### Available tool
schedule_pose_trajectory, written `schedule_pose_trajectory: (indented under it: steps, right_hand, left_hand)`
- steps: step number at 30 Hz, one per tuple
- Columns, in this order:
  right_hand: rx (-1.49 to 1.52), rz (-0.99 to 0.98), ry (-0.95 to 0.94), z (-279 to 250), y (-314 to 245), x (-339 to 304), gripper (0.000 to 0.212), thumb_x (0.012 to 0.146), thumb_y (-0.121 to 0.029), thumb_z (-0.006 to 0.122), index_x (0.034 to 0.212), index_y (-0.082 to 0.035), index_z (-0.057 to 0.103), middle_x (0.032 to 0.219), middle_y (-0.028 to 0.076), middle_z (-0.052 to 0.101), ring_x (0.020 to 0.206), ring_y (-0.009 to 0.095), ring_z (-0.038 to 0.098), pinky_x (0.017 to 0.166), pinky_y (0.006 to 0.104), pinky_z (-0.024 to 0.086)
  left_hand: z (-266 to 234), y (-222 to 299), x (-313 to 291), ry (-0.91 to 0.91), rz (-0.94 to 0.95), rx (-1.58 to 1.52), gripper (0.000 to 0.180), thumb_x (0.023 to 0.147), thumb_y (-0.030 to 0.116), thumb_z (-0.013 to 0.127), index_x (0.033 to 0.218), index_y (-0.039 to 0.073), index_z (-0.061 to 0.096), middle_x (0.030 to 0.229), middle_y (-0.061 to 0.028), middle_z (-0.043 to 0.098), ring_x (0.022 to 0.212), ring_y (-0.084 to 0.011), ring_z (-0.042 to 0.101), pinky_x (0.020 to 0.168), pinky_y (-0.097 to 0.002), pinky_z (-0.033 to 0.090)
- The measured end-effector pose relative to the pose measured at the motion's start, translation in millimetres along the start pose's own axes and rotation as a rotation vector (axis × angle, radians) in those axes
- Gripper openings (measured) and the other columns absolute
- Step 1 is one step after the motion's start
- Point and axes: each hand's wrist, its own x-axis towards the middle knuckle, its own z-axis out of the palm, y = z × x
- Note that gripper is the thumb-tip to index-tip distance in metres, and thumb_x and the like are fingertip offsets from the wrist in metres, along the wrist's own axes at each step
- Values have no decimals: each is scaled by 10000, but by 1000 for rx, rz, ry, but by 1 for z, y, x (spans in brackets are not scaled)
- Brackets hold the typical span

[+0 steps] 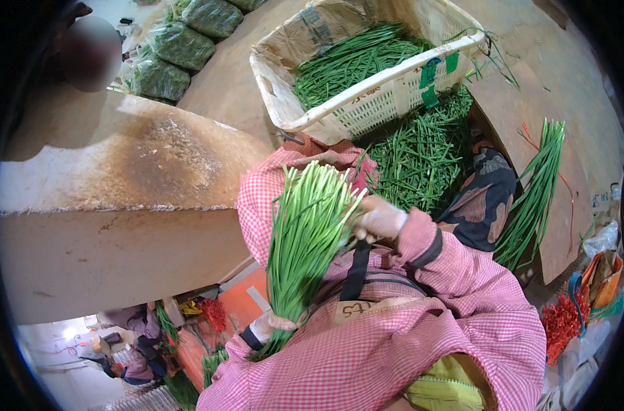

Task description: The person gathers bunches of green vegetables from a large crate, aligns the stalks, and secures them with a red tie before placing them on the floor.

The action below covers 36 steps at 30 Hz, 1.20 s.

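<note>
A thick bunch of garlic chives (pixel 302 236) stands in front of me, pale cut ends up and green leaves down. My left hand (pixel 274 324) is closed round its lower, leafy part. At the upper right side of the bunch, my right hand (pixel 380 218) has its fingers bent in and closed on a few stalks at the edge; the fingertips are partly blurred. Beyond the right hand, a heap of loose green leaves (pixel 421 161) lies below a white plastic crate (pixel 367 113). More chives (pixel 367 61) lie inside the crate.
Another bunch of chives (pixel 541 185) lies on a brown board (pixel 565 229) at the right, with red ties nearby. A pile of red ties (pixel 562 322) sits lower right. A concrete ledge (pixel 113 205) fills the left. Bagged greens (pixel 182 48) and a person (pixel 89 55) are at the far left.
</note>
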Motion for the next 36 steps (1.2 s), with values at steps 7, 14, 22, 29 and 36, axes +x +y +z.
schedule_pose_trajectory:
  steps: [7, 14, 22, 29, 36]
  right_hand:
    - [71, -181, 455, -61, -13, -9, 300, 890, -293, 560, 1042, -42, 626, 900, 61, 649, 811, 133, 591, 718, 271, 467]
    - [316, -370, 596, -67, 3, 19, 172, 846, -159, 614, 961, -34, 636, 779, 8, 627, 613, 56, 519, 568, 199, 413]
    - [-130, -159, 419, -47, 12, 19, 320, 831, -320, 644, 949, -23, 651, 758, 28, 614, 583, 82, 491, 514, 215, 407]
    - [278, -537, 920, -128, 14, -5, 232, 887, -215, 572, 951, 6, 592, 726, 62, 619, 578, 125, 565, 538, 257, 476]
    - [-609, -342, 694, -62, -27, -14, 611, 733, -442, 686, 1092, 40, 578, 1078, 239, 586, 991, 330, 568, 900, 379, 425]
  left_hand:
    - [-1, 1, 1, 4, -2, -4, 677, 661, -60, 648, 1292, 9, 412, 1195, -69, 528, 1077, -175, 491, 897, -308, 424]
    - [-2, -4, -3, 11, 23, -10, 678, 664, -59, 647, 1294, 10, 408, 1195, -70, 527, 1074, -174, 493, 895, -308, 426]
    - [-5, -3, 8, -2, 28, -30, 679, 667, -59, 647, 1297, 10, 403, 1194, -71, 526, 1071, -174, 494, 892, -308, 429]
    - [-6, -10, 6, 12, 43, -43, 677, 676, -60, 642, 1302, 12, 395, 1189, -75, 525, 1054, -171, 503, 876, -305, 438]
    - [12, 9, -1, 67, 1, -37, 664, 685, -72, 641, 1298, 11, 400, 1203, -83, 528, 1050, -175, 510, 877, -302, 435]
